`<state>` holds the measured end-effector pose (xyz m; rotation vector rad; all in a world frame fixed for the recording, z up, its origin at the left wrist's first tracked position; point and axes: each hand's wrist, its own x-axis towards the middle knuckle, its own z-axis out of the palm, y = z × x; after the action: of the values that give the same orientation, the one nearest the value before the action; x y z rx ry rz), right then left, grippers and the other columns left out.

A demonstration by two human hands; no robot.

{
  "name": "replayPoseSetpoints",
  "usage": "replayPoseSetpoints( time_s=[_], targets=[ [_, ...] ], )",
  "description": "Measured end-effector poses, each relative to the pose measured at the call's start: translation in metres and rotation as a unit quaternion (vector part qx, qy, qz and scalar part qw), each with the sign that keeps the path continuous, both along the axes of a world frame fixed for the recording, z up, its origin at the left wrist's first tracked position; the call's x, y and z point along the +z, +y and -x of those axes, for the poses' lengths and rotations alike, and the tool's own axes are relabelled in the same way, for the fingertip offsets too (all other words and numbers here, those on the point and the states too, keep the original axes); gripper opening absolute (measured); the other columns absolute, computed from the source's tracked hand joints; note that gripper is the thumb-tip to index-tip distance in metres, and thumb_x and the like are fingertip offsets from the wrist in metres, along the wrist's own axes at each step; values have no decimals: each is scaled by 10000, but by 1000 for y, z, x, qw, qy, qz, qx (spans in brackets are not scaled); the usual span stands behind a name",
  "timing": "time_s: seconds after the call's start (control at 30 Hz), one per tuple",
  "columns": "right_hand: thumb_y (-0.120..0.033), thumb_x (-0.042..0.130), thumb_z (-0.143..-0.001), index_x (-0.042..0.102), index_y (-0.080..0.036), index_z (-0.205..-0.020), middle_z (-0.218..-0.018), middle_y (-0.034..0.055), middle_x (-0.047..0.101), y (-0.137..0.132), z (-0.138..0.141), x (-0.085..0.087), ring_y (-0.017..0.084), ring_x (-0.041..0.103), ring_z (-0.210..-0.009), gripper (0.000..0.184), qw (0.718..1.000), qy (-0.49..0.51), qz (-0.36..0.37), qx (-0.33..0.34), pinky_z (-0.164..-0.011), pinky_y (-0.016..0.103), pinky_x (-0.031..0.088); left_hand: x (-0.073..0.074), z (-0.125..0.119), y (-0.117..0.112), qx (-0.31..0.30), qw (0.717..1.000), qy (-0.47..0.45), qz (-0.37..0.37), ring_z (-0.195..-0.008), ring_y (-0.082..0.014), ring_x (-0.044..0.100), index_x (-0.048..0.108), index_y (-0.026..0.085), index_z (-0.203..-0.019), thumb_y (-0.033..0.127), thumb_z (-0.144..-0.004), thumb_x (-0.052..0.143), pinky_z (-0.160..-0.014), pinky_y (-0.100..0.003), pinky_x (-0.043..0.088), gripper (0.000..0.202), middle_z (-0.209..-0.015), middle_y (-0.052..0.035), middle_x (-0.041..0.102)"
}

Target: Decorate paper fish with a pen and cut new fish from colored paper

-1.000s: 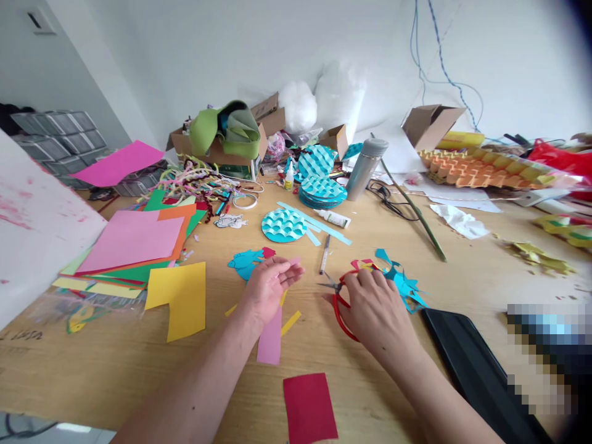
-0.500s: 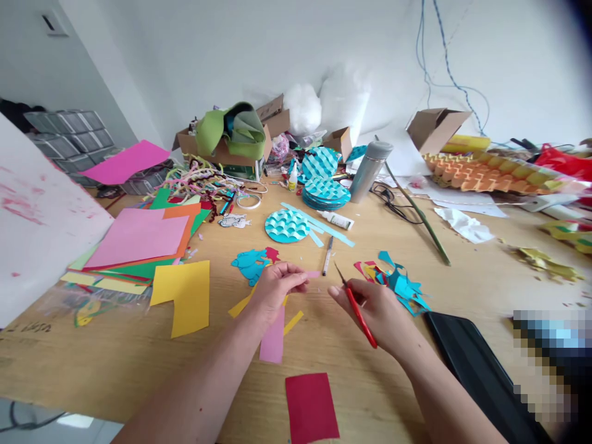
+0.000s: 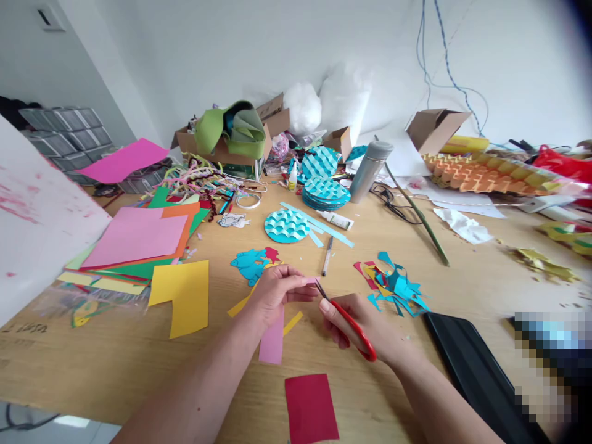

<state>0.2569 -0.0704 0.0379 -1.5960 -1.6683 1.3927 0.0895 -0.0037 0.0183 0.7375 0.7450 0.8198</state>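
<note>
My left hand (image 3: 283,292) pinches a small piece of pink paper (image 3: 311,280) between thumb and fingers. In my right hand (image 3: 354,324) is a pair of red-handled scissors (image 3: 352,325), its blade tips at the right edge of that piece. Under my left wrist lies a pink paper strip (image 3: 272,342), with yellow paper strips (image 3: 293,322) beside it. Just beyond my left hand is a blue paper fish cutout (image 3: 250,264), next to a small red cutout (image 3: 272,253). A dark red paper rectangle (image 3: 312,408) lies nearer to me, between my forearms.
Right of my hands are paper scraps (image 3: 400,287) and a black phone (image 3: 472,364). Beyond lie a pen (image 3: 327,256), a glue tube (image 3: 337,220), a woven blue disc (image 3: 287,226) and a steel flask (image 3: 370,172). Coloured sheets (image 3: 134,237) are stacked left, near yellow paper (image 3: 185,296).
My right hand has moved left and turned, bringing the scissor tips to the pink paper piece. My left hand still holds that piece in about the same place.
</note>
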Motion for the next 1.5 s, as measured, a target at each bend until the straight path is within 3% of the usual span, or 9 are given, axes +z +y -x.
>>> replayPoseSetpoints(
  time_s=[0.5,0.83,1.5],
  targets=[
    [-649,541,-831,533,-162,-565,-474,-10,514,-2,0,-6,93,486,-411,555,1000,14,9,-19,-413,192,351,-1,0,0,-11,1000,2,3,-637,-184,705,594,119,-662,191,-590,838,-652,-305,563,265,-758,-104,749],
    [-706,546,-775,532,-166,-564,-437,-19,488,0,1,-5,90,465,-377,580,998,9,41,-50,-371,186,314,-5,0,1,-11,1000,-7,1,-650,-191,711,588,123,-654,183,-604,814,-659,-307,562,239,-767,-108,750],
    [-697,548,-780,513,-175,-554,-452,-17,486,0,1,-5,96,461,-390,571,999,-9,26,-44,-386,201,316,-6,0,1,-11,1000,-10,3,-661,-198,716,586,128,-655,182,-606,806,-657,-301,555,232,-784,-104,751]
  ],
)
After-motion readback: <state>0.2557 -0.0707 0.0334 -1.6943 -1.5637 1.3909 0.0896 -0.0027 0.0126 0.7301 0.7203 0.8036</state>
